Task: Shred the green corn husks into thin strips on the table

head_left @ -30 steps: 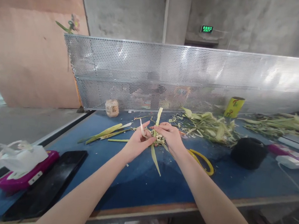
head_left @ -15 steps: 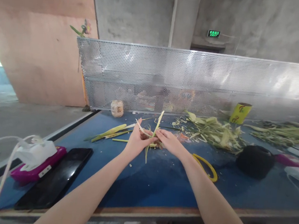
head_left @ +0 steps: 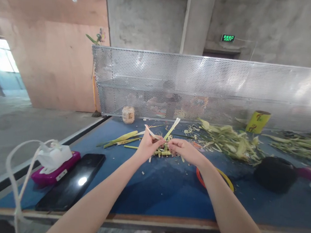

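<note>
A green leaf strip [head_left: 172,128] rises from the left hand [head_left: 148,147], whose fingertips appear to pinch its lower end; its long axis slants away and rightward. The right hand [head_left: 184,149] is just beside, fingers bunched, any grip hidden. Blue counter [head_left: 161,201] gives room nearer the body; a phone [head_left: 69,185] lies left, a leaf pile [head_left: 227,138] right.
</note>
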Action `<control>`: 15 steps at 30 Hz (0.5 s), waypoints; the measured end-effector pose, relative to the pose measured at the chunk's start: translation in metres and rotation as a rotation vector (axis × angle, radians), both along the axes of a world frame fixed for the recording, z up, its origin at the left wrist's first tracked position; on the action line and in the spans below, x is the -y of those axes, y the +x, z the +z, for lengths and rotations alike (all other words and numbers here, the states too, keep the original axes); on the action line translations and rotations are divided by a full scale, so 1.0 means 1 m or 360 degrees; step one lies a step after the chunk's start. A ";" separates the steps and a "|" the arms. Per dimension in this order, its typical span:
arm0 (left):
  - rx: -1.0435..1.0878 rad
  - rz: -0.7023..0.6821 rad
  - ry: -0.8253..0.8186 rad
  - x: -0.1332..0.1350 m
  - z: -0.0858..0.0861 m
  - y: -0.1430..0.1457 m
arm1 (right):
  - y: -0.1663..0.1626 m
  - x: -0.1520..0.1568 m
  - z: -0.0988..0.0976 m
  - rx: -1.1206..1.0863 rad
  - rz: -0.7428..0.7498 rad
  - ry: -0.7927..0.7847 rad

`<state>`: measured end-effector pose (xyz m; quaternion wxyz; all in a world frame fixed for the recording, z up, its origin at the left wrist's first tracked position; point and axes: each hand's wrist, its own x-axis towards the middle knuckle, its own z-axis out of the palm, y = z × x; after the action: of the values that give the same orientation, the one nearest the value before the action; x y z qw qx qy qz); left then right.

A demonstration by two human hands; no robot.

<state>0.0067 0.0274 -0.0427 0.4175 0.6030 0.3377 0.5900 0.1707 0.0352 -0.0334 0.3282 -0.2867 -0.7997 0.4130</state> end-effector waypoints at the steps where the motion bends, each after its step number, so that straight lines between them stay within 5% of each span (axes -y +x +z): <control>1: 0.0006 0.0007 0.0006 0.001 0.002 0.000 | 0.001 0.000 0.000 -0.0001 0.0016 -0.0016; 9: 0.0004 0.0158 -0.0047 0.008 0.002 0.002 | 0.003 0.000 0.001 0.0097 -0.0039 -0.0183; 15: 0.0106 -0.0142 -0.0115 0.005 0.000 0.006 | -0.009 0.006 0.001 -0.0027 0.0047 -0.0229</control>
<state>0.0122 0.0219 -0.0424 0.4760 0.5820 0.3175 0.5778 0.1616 0.0296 -0.0321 0.3073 -0.2942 -0.7693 0.4767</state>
